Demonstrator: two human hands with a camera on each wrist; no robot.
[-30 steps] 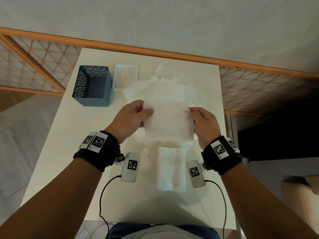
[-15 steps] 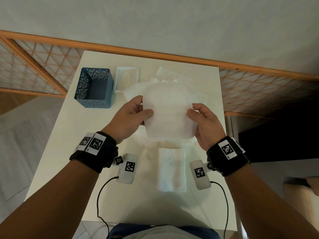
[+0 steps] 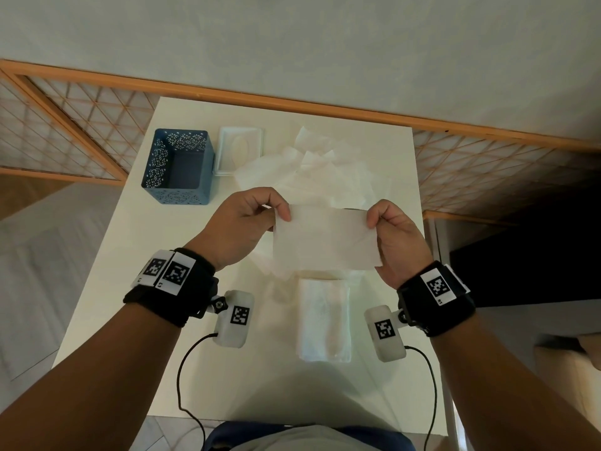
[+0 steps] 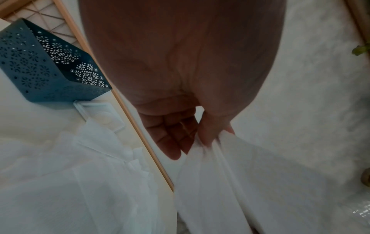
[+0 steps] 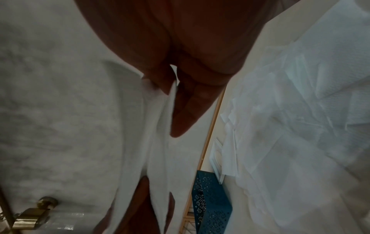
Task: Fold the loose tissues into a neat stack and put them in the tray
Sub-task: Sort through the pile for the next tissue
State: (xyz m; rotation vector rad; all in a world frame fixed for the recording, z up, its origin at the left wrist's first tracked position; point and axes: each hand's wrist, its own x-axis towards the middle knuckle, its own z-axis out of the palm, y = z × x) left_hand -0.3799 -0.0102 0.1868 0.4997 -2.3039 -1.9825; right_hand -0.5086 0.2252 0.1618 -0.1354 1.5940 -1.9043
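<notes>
The left hand point(image 3: 240, 222) pinches the upper left corner of a tissue point(image 3: 322, 240) between thumb and fingers, and the right hand point(image 3: 398, 237) pinches the upper right corner the same way. The sheet hangs between them above the table point(image 3: 107, 288), doubled over (the wrist views show two layers running from each pinch). In the left wrist view the thumb and fingers point(image 4: 172, 139) close on the gathered edge point(image 4: 216, 152); in the right wrist view the thumb and a finger point(image 5: 186, 114) grip the edge point(image 5: 158, 126) with the other fingers extended.

Just below the held sheet, a folded stack point(image 3: 325, 320) lies on the table, near the person. Beyond the hands a loose pile point(image 3: 312, 170) of tissues is spread over the far middle of the table. Left of the pile sits a white tray point(image 3: 240, 154), the pile overlapping its near corner, and just beside that a blue perforated box point(image 3: 179, 167). A wooden lattice screen point(image 3: 65, 131) runs behind the table.
</notes>
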